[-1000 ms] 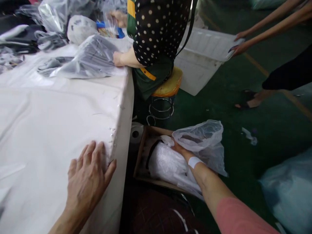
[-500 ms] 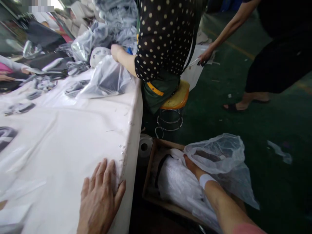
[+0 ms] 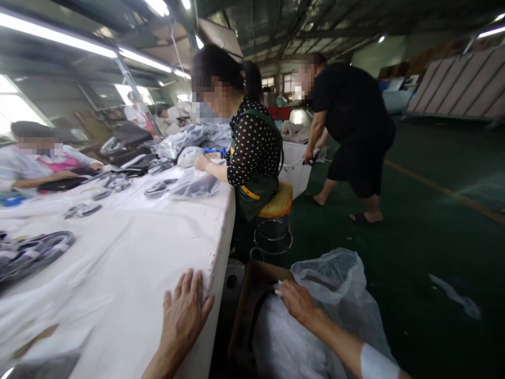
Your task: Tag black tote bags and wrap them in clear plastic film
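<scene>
My left hand (image 3: 184, 305) lies flat on the white-covered table (image 3: 130, 252), close to its right edge, fingers spread and holding nothing. Over the cardboard box (image 3: 241, 310) on the floor is my right hand (image 3: 299, 301), its fingers bent together. A small whitish bit shows at the fingertips; I cannot make out what it is. Under that hand, whitish plastic bags (image 3: 284, 337) fill the box. A clear plastic liner (image 3: 335, 271) spills over the box's far right side, behind my right hand.
A person in a dotted top (image 3: 258, 142) sits on a yellow stool (image 3: 278, 200) at the table's edge. Another person in black (image 3: 351, 116) bends over a white bin (image 3: 294, 158). Coiled grey straps (image 3: 43, 252) lie on the table's left. A roll (image 3: 232, 279) stands beside the box.
My view has tilted up, showing more of the room. My right hand has come up from the box's contents, its fingers now in sight. My left hand stays flat on the table.
</scene>
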The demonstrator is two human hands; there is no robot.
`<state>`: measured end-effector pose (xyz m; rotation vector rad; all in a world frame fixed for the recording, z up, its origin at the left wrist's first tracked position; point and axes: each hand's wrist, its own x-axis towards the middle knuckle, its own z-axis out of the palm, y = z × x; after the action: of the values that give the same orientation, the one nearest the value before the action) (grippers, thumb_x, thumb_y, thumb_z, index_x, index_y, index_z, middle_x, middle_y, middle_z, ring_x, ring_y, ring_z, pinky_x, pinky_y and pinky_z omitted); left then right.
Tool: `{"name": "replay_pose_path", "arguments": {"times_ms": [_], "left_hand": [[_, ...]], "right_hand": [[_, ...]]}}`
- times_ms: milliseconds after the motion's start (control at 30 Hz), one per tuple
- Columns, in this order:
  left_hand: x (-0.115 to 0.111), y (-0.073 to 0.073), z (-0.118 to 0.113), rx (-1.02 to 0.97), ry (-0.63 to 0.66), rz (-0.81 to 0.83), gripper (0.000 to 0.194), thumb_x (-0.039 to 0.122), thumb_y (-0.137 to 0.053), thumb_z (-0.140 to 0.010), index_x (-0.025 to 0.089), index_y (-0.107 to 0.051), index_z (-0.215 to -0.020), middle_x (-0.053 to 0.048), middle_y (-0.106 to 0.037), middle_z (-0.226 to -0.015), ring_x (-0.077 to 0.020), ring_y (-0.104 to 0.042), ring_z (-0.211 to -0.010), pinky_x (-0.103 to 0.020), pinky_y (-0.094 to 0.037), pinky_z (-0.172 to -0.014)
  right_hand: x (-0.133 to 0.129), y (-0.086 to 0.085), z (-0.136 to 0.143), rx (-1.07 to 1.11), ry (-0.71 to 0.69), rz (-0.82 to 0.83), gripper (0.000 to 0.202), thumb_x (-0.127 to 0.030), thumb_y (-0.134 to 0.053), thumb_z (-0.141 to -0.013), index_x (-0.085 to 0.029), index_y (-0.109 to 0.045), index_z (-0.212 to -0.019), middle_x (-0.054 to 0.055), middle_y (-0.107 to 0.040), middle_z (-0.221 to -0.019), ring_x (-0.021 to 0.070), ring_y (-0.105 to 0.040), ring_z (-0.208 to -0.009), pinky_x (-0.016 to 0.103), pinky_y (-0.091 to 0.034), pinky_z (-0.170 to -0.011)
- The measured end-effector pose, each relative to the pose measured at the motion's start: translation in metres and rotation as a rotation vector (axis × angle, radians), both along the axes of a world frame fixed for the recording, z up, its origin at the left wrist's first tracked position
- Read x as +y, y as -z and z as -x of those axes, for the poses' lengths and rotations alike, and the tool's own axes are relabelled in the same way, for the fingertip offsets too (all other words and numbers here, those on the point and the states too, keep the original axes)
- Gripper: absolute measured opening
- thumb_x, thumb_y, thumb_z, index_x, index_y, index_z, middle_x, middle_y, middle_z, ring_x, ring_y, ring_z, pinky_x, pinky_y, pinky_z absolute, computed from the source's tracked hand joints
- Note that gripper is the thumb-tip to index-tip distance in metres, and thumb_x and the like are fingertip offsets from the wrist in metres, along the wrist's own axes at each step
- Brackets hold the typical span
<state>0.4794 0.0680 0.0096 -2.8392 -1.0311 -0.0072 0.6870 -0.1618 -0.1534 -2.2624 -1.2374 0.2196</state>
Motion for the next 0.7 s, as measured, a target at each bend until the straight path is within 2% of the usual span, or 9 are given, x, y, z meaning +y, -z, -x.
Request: {"name": "replay_pose_path", "arguments": {"times_ms": [133, 200, 300, 367, 433, 467, 533, 633, 700], "left_hand": [[-0.004, -0.023, -0.001, 0.045, -0.037, 0.212, 0.067, 0.047, -0.044, -0.087, 0.012, -0.034, -0.144, -0.021, -0.027, -0.154, -0.0359, -0.021, -0.143, -0.063, -0.024, -0.108], [-0.016, -0.042, 0.002, 0.003, -0.002, 0.381, 0.074, 0.05, -0.05, -0.083, 0.014, -0.033, -0.144, -0.02, -0.029, -0.153, -0.0359, -0.023, -0.142, -0.06, -0.026, -0.108], [-0.053, -0.067, 0.015, -0.189, 0.199, 0.631, 0.081, 0.049, -0.06, -0.076, 0.015, -0.035, -0.144, -0.017, -0.036, -0.15, -0.033, -0.03, -0.14, -0.049, -0.026, -0.113], [-0.088, -0.077, 0.03, -0.306, 0.317, 0.835, 0.085, 0.048, -0.065, -0.072, 0.017, -0.034, -0.145, -0.016, -0.042, -0.147, -0.0314, -0.039, -0.134, -0.042, -0.031, -0.11], [-0.121, -0.082, 0.047, -0.39, 0.357, 1.019, 0.084, 0.046, -0.069, -0.07, 0.02, -0.036, -0.143, -0.012, -0.055, -0.134, -0.03, -0.054, -0.118, -0.038, -0.043, -0.097], [-0.135, -0.083, 0.057, -0.434, 0.335, 1.051, 0.081, 0.044, -0.07, -0.069, 0.021, -0.039, -0.14, -0.011, -0.061, -0.125, -0.0292, -0.059, -0.109, -0.036, -0.046, -0.089], [-0.155, -0.082, 0.076, -0.526, 0.208, 0.978, 0.073, 0.04, -0.071, -0.068, 0.02, -0.045, -0.133, -0.009, -0.066, -0.108, -0.0288, -0.062, -0.095, -0.036, -0.046, -0.08], [-0.163, -0.079, 0.108, -0.669, -0.014, 0.825, 0.061, 0.035, -0.072, -0.067, 0.018, -0.053, -0.122, -0.009, -0.066, -0.101, -0.0296, -0.06, -0.093, -0.037, -0.043, -0.08], [-0.163, -0.077, 0.131, -0.82, -0.059, 0.924, 0.056, 0.035, -0.073, -0.067, 0.02, -0.055, -0.118, -0.007, -0.066, -0.1, -0.027, -0.06, -0.093, -0.034, -0.043, -0.08]], "right_hand": [[-0.008, -0.089, 0.017, -0.111, 0.015, -0.024, 0.02, -0.024, -0.051, -0.085, -0.024, -0.068, -0.096, 0.009, -0.068, -0.098, 0.0228, -0.063, -0.087, 0.032, -0.047, -0.076], [-0.013, -0.139, 0.027, -0.102, 0.048, -0.069, 0.019, -0.032, -0.053, -0.085, -0.019, -0.067, -0.084, 0.007, -0.067, -0.087, 0.0216, -0.061, -0.081, 0.031, -0.045, -0.073], [-0.021, -0.2, 0.047, 0.126, 0.024, -0.204, 0.032, -0.045, -0.055, -0.084, -0.016, -0.06, -0.07, 0.004, -0.061, -0.07, 0.0173, -0.056, -0.067, 0.027, -0.041, -0.061], [-0.022, -0.228, 0.062, 0.369, -0.045, -0.297, 0.039, -0.053, -0.054, -0.083, -0.016, -0.059, -0.073, 0.001, -0.058, -0.066, 0.0142, -0.051, -0.059, 0.024, -0.037, -0.052], [-0.018, -0.247, 0.079, 0.527, -0.099, -0.362, 0.042, -0.057, -0.057, -0.081, -0.015, -0.059, -0.075, 0.0, -0.057, -0.064, 0.0121, -0.048, -0.055, 0.023, -0.034, -0.049], [-0.014, -0.253, 0.089, 0.555, -0.118, -0.383, 0.042, -0.057, -0.059, -0.08, -0.015, -0.059, -0.075, 0.0, -0.056, -0.063, 0.0114, -0.046, -0.055, 0.023, -0.033, -0.048], [-0.004, -0.26, 0.109, 0.574, -0.156, -0.413, 0.041, -0.055, -0.064, -0.077, -0.014, -0.059, -0.073, -0.001, -0.055, -0.062, 0.0106, -0.045, -0.054, 0.022, -0.033, -0.047], [0.016, -0.259, 0.139, 0.706, -0.234, -0.415, 0.042, -0.056, -0.067, -0.075, -0.016, -0.059, -0.074, -0.003, -0.052, -0.058, 0.0094, -0.043, -0.048, 0.022, -0.031, -0.043], [0.027, -0.255, 0.158, 0.88, -0.296, -0.416, 0.044, -0.059, -0.066, -0.076, -0.016, -0.06, -0.076, -0.004, -0.051, -0.056, 0.009, -0.041, -0.045, 0.022, -0.031, -0.04]]}}
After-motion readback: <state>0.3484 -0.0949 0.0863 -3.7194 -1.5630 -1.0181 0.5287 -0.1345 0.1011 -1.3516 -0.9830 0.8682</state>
